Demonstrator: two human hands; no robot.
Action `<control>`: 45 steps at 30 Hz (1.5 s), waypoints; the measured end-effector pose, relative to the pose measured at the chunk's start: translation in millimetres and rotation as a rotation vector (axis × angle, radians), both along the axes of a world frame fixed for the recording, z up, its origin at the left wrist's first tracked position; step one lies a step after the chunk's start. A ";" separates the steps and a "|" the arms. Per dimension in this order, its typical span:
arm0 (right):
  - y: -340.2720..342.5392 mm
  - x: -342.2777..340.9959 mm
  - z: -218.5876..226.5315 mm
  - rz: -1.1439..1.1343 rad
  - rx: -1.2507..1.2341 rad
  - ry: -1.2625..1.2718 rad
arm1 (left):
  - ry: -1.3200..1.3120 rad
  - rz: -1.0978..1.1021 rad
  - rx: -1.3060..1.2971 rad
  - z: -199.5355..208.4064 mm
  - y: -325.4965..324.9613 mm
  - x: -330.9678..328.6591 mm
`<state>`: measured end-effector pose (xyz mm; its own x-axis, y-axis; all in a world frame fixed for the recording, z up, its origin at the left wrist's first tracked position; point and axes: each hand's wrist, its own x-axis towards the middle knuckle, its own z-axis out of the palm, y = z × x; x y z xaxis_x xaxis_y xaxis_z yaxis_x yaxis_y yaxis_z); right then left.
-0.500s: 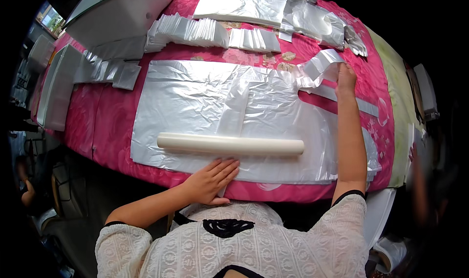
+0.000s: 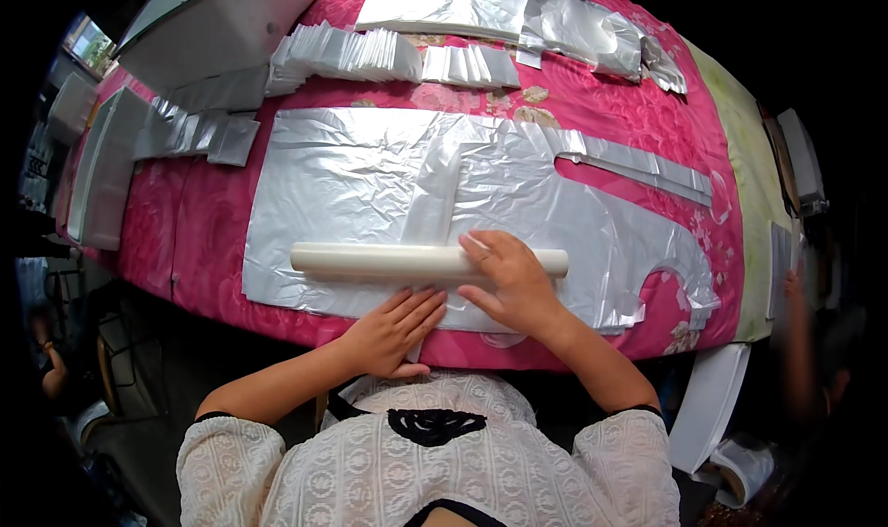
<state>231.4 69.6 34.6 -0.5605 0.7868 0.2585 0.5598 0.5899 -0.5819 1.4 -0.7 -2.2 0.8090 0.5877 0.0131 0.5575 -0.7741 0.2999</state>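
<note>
A stack of thin, silvery-white plastic sheets (image 2: pixel 333 171), cut out with curved openings and long straps at the right, lies flat in front of me. Across its near part rests a smooth white tube (image 2: pixel 370 260). My left hand (image 2: pixel 393 331) lies flat with fingers stretched out on the near edge of the sheets, just below the tube. My right hand (image 2: pixel 511 285) straddles the tube right of its middle, fingers over the far side and thumb on the near side. Its outer fingers are partly hidden.
Rows of folded white pieces (image 2: pixel 347 57) stand beyond the sheets. Another sheet stack (image 2: pixel 439 4) lies at the back. White bins (image 2: pixel 106 171) are at the left. A pink flowered cloth (image 2: pixel 208 249) covers the table. Another person's arm (image 2: pixel 797 342) shows at the far right.
My right hand has let go of the strap it held up at the far right and come down left to the tube. The straps now lie flat. My left hand stays flat on the sheets.
</note>
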 end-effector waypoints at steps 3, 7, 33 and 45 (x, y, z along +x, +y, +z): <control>-6.7 -23.0 -22.5 0.034 0.142 -0.129 | 0.002 0.007 -0.004 0.8 -1.5 1.4; 31.9 8.2 -17.6 -0.138 0.207 -0.166 | 0.028 0.025 -0.007 2.9 -3.7 2.7; 125.3 -27.8 -26.8 -0.153 0.266 -0.151 | -0.023 0.124 0.017 -8.4 -32.2 16.8; -7.9 -36.3 -23.3 0.474 0.006 -0.078 | -0.513 -0.031 -0.168 -5.0 -27.4 -37.8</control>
<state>195.0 61.8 11.2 -0.8747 0.4389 0.2055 0.2702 0.7937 -0.5450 -36.4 -28.1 -7.2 0.7402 0.5919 0.3190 0.2848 -0.7058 0.6487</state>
